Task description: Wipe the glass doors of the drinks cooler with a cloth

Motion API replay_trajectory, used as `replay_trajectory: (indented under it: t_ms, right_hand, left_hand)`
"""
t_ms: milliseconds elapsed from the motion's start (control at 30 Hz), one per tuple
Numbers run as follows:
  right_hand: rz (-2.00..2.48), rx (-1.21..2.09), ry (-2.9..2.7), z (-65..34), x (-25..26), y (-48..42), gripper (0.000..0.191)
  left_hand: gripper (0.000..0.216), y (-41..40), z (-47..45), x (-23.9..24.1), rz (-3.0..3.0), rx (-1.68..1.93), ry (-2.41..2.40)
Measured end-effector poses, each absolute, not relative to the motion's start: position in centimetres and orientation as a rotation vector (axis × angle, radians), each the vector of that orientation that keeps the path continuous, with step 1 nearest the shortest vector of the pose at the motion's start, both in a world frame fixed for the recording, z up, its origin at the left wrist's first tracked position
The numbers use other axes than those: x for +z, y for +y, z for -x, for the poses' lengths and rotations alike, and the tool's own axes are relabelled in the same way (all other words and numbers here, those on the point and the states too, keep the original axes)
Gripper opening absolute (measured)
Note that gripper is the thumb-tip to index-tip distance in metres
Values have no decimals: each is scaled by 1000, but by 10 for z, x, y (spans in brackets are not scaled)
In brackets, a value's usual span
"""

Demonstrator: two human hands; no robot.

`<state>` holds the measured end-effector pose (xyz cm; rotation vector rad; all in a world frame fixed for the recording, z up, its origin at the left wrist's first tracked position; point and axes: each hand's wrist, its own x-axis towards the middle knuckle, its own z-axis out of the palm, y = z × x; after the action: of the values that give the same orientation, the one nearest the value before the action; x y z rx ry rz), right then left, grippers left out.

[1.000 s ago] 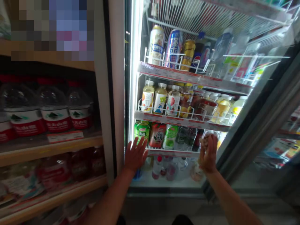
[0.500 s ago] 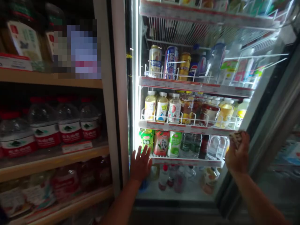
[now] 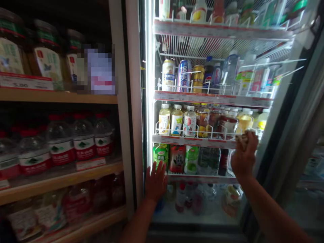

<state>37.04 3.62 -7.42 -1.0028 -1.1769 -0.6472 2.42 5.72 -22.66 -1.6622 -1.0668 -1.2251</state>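
At the right end of the lit cooler's (image 3: pixel 150 84) bottle shelf (image 3: pixel 182 139), the right hand (image 3: pixel 245 160) grips what looks like a bunched cloth (image 3: pixel 243 140), which has shifted left from beside that end to before the front edge; the work now seems centred there, though contact is unclear. By the lower shelf's (image 3: pixel 202 180) left corner, the left hand (image 3: pixel 156 182) stays open, fingers spread, before a green bottle (image 3: pixel 161 153).

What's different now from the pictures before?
Against the shelves, the right hand, holding what looks like a crumpled beige-brown cloth, went right, then partly back left and higher. Nothing was let go. The left hand stayed spread near the green-labelled drink bottle, which hasn't moved.
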Motion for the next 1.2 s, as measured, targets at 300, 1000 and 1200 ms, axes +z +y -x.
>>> replay_trajectory:
  t_ms: [300,1000,1200]
  right_hand:
    - [731,-942,-2071,-241,-167,25,66]
    - [605,-771,-1452,-258,-25,48,60]
    - [487,-822,-2077,-203,-108,37,64]
  left_hand:
    - [61,54,-23,-223,1644,-1162,-1057]
    - [71,55,-25,-226,1684,-1186,-1052]
    - [72,34,-33,-211,1688,-1404,-1040]
